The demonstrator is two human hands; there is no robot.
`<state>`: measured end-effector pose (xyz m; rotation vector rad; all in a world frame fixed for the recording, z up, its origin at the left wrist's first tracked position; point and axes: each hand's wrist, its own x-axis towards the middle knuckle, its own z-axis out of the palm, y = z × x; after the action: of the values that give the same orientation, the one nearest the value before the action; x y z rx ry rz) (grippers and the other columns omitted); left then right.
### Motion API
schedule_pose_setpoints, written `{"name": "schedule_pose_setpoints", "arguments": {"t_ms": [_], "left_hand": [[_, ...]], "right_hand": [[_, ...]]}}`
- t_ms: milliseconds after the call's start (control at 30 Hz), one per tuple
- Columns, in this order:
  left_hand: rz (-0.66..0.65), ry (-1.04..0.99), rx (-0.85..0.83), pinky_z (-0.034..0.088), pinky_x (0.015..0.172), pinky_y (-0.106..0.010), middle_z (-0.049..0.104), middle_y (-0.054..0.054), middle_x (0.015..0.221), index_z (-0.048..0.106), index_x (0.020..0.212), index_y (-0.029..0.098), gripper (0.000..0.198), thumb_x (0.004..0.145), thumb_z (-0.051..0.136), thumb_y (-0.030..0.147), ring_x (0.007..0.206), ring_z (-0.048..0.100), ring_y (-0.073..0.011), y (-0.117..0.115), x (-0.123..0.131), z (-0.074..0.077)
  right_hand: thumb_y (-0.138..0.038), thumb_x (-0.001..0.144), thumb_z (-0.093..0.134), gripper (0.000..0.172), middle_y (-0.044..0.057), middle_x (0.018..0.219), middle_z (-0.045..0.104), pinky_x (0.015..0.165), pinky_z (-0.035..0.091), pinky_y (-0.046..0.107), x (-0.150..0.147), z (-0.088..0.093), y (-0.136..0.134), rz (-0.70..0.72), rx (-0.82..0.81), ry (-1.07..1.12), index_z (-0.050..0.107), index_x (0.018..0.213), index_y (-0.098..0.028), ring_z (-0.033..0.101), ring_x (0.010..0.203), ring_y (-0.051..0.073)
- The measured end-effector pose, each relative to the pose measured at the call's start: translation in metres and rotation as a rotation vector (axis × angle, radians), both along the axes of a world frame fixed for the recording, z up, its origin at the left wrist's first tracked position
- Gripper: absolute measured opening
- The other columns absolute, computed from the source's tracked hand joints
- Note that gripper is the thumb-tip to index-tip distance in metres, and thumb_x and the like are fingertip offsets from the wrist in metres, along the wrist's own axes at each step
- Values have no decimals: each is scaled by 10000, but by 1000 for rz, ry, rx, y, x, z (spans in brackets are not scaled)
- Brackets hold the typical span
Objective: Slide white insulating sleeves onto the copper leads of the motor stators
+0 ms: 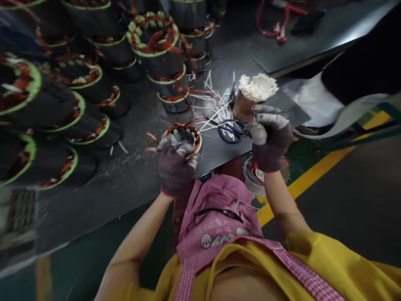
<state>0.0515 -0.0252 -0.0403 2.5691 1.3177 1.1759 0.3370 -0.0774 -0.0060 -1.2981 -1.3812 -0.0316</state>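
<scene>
1. Stacked stators (156, 42) with copper windings and green-edged liners crowd the far and left parts of the dark desk (131, 167), some of them blurred.
2. Loose white strips (216, 104) lie scattered between those stacks and the hands. Blue-handled scissors (231, 130) lie flat just beside the right hand (271, 140), between the two hands.
3. Red cables (275, 25) lie far off on the desk, well apart from the work.
4. A single stator (184, 136) stands at the near edge of the desk. Its axis is upright and its open bore faces up.
5. The gloved left hand (175, 169) has its grip closed over the stator's near rim, fingers curled onto the top.
6. The gloved right hand has its grip wrapped tight round the brown base of a bundle of white strips (257, 87), held above the desk edge. The bundle's long axis is near upright, and its white ends fan upward and away from the person.
7. A pink apron (216, 217) hangs below the hands.
</scene>
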Motion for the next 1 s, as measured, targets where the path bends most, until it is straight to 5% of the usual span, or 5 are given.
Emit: {"name": "schedule_pose_setpoints", "arguments": {"t_ms": [67,167,367,667,1000], "left_hand": [[-31,21,-9,438,1314,-669,824,-74,1174,736,1112,294,247,904,858,349,1257,764,-365,5,-8,-4],[-124,6,88,438,1332,-602,814,-64,1277,677,1231,306,343,930,840,319,1281,762,-322,8,-22,-10],[-113,-33,134,428,1352,-584,808,-45,1283,606,1157,300,287,946,800,292,1286,761,-286,5,-24,-13],[-43,-5,49,430,1354,-604,810,-57,1212,621,1075,295,264,968,794,464,1287,759,-309,6,-21,-17],[-63,23,146,431,1359,-670,806,-88,1276,626,1132,275,251,1040,722,489,1280,762,-301,2,-21,-14]], "right_hand": [[-300,1017,760,83,88,1246,823,1010,662,518,-23,5,-17,217,82,47,748,1096,-279,804,1163,298],[-201,960,840,152,72,1215,854,898,686,400,-43,10,-39,531,-45,33,764,1072,-269,835,1087,253],[-218,993,844,107,83,1184,861,917,690,338,-56,-8,-52,987,-251,164,768,1066,-240,843,1059,203],[-336,969,892,117,74,1103,875,929,677,372,-56,-44,-66,978,-529,465,817,978,-247,835,1009,211],[-213,922,926,170,68,1220,878,982,684,382,-75,-8,-52,1048,-311,591,838,1051,-281,845,1117,231]]}}
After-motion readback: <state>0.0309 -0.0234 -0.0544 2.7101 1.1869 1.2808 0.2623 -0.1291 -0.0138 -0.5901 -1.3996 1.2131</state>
